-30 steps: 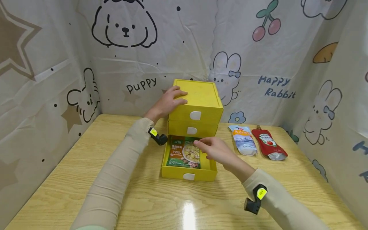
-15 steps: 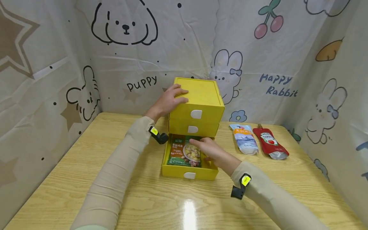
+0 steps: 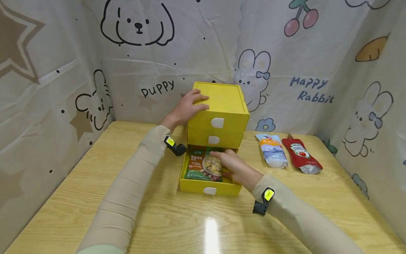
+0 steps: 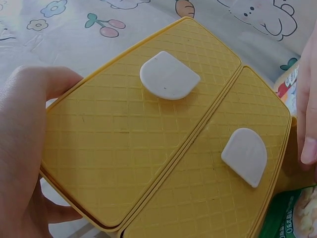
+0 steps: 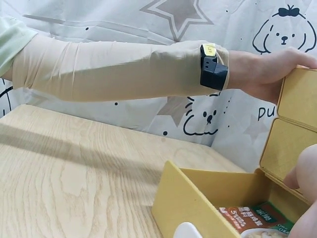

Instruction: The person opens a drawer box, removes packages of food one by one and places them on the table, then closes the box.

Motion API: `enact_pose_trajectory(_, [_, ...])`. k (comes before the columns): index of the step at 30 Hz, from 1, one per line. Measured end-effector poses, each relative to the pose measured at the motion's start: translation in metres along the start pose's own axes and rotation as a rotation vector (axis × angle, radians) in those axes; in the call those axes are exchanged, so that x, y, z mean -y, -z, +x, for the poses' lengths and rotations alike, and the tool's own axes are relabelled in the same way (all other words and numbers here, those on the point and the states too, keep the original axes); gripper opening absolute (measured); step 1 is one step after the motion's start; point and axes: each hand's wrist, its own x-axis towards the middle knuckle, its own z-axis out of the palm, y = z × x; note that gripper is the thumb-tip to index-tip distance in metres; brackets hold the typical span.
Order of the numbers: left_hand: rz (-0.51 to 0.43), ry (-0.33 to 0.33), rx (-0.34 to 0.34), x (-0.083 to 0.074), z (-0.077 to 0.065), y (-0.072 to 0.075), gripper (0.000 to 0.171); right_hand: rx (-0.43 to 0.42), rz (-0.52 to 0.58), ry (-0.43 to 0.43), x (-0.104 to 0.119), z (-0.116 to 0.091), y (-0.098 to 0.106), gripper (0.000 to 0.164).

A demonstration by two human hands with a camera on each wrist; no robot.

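Note:
A yellow drawer unit (image 3: 219, 98) with white tabs stands on the table, its two upper drawers closed and the bottom drawer (image 3: 187, 185) pulled out. My left hand (image 3: 187, 107) rests on the unit's upper left edge, fingers lying across the top; the left wrist view has its digits straddling the corner. A flat green and brown seasoning packet (image 3: 198, 169), with a bowl of food pictured on it, lies in the bottom drawer. My right hand (image 3: 236, 165) reaches into that drawer over the packet's right side. Its fingers (image 4: 307, 114) point down in the left wrist view, partly hidden in the head view.
Right of the unit lie a white, blue and orange pouch (image 3: 272, 151) and a red ketchup pouch (image 3: 301, 155). Both rest on the wooden table (image 3: 152, 211). A patterned curtain (image 3: 196, 46) closes off the back and sides.
My right hand has moved left and down into the bottom drawer, toward the packet's right side. My left hand stays on top of the unit. The head view has shifted slightly.

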Motion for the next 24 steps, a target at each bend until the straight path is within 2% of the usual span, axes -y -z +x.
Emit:
enact_pose_trajectory(4, [-0.005,-0.001,-0.001,0.001,0.0,0.002,0.051,0.008,0.057,0.007,0.0,0.003,-0.003,0.04])
enact_pose_trajectory(8, [-0.004,-0.004,0.01,0.003,0.002,0.002,0.052,-0.089,0.019,0.014,0.005,-0.001,-0.01,0.036])
enact_pose_trajectory(12, [-0.001,-0.005,0.017,0.003,0.002,0.002,0.053,-0.088,0.003,0.034,0.002,0.002,-0.013,0.036])
enact_pose_trajectory(20, [0.006,0.008,0.01,0.002,0.002,0.001,0.052,-0.053,0.049,0.066,-0.003,0.006,-0.013,0.069])
enact_pose_trajectory(24, [0.009,0.014,0.01,0.002,0.002,0.002,0.052,-0.053,0.062,0.027,-0.004,0.007,-0.012,0.071])
